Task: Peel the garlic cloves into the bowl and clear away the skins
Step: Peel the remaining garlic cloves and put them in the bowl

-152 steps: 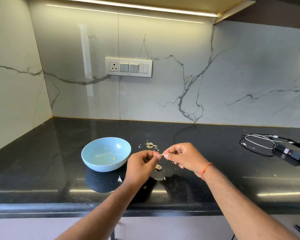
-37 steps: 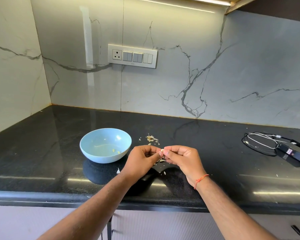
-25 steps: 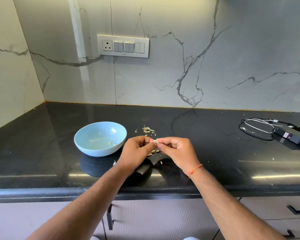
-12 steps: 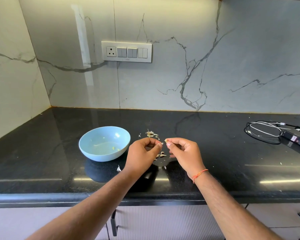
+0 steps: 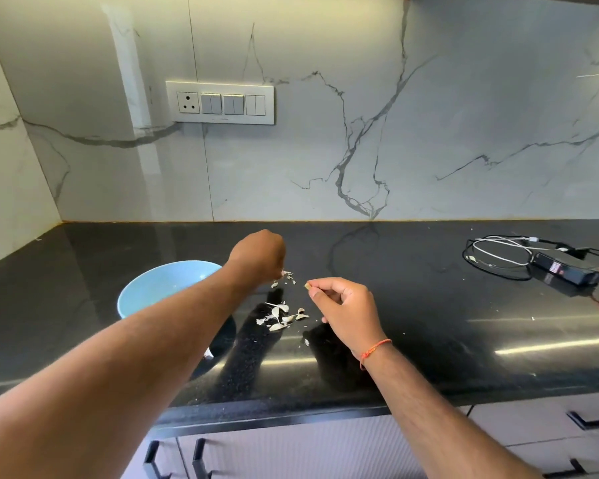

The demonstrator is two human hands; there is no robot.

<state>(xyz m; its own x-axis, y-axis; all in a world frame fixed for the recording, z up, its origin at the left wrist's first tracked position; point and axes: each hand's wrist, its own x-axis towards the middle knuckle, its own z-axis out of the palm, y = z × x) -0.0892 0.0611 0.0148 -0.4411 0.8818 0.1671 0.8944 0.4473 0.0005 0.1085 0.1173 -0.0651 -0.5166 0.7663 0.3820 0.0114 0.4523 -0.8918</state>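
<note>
A light blue bowl (image 5: 159, 288) stands on the black counter (image 5: 429, 323), and my left forearm crosses over its right side. My left hand (image 5: 258, 254) reaches out over the far scraps of garlic skin (image 5: 286, 276), knuckles up. Its fingers point down and are hidden from me. My right hand (image 5: 343, 307) hovers above the counter and pinches a small pale garlic piece (image 5: 307, 286) between thumb and forefinger. A pile of white garlic skins (image 5: 281, 316) lies on the counter between my two hands.
A black power adapter (image 5: 564, 271) with coiled white and black cables (image 5: 498, 254) lies at the right back of the counter. A switch panel (image 5: 220, 102) is on the marble wall. Drawer fronts with black handles run below the counter edge.
My hands have parted. The left hand went forward to the far skin scraps, while the right stayed near the skin pile with a small piece. The camera tilted down and came closer.
</note>
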